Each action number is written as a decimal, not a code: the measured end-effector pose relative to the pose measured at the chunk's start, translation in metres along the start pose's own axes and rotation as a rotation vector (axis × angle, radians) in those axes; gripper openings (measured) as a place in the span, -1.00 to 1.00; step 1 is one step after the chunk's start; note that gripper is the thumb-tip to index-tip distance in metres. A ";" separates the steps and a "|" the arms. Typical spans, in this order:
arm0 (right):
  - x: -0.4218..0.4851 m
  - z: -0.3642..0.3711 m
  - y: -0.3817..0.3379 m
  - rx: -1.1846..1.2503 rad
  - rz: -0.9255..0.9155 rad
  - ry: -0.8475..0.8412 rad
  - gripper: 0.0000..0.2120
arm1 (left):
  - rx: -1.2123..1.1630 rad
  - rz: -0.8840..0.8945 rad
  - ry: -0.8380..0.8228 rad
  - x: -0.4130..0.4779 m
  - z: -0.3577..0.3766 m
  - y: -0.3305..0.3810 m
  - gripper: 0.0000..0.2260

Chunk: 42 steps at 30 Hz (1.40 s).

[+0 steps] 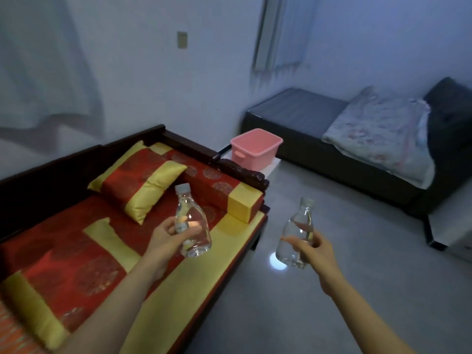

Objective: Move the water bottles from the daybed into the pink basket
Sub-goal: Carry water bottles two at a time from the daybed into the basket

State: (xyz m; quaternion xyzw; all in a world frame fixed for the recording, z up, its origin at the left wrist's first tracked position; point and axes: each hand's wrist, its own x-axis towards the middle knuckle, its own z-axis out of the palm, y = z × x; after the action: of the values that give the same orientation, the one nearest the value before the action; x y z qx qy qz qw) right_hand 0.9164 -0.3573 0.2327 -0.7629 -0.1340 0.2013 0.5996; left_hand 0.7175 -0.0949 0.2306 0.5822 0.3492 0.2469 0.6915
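My left hand (167,237) grips a clear water bottle (195,235) with a white cap, held upright above the daybed's front edge. My right hand (315,251) grips a second clear bottle (296,241), upright over the floor to the right of the daybed. The daybed (84,241) has red and yellow cushions and a dark wooden frame. The pink basket (255,149) stands beyond the daybed's far end on a low white surface; its inside shows nothing. Both bottles are well short of the basket.
A red and yellow pillow (138,185) and a bolster (229,192) lie on the daybed. A dark low bed (319,129) with a floral blanket (383,134) runs along the right wall. Grey floor (332,290) lies between the two.
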 end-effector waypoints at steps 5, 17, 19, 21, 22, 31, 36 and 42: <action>0.072 -0.071 0.015 0.009 0.047 0.103 -0.53 | 0.082 -0.042 -0.092 0.057 0.090 -0.003 -0.66; 0.299 -0.146 0.017 0.029 0.061 0.173 -0.56 | 0.108 -0.029 -0.173 0.270 0.263 0.002 -0.63; 0.340 -0.158 0.003 0.023 0.046 0.157 -0.55 | 0.099 -0.029 -0.155 0.306 0.290 0.010 -0.63; 0.383 -0.173 -0.011 0.015 0.047 0.130 -0.53 | 0.087 -0.041 -0.128 0.342 0.318 0.015 -0.62; 0.402 -0.179 -0.016 0.017 0.048 0.117 -0.53 | 0.092 -0.044 -0.127 0.358 0.329 0.017 -0.61; 0.601 -0.222 -0.039 -0.056 0.001 -0.011 -0.50 | 0.153 0.021 0.019 0.517 0.418 0.040 -0.59; 0.731 -0.223 -0.058 -0.099 -0.022 -0.146 -0.50 | 0.120 0.063 0.140 0.586 0.459 0.039 -0.54; 0.842 -0.194 -0.072 -0.128 -0.022 -0.297 -0.63 | 0.081 0.022 0.276 0.645 0.483 0.032 -0.52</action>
State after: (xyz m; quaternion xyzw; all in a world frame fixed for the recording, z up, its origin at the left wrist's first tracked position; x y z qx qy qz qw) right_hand 1.7532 -0.1312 0.2178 -0.7598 -0.2423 0.2964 0.5254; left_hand 1.5003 0.0885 0.1734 0.5739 0.4443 0.3180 0.6100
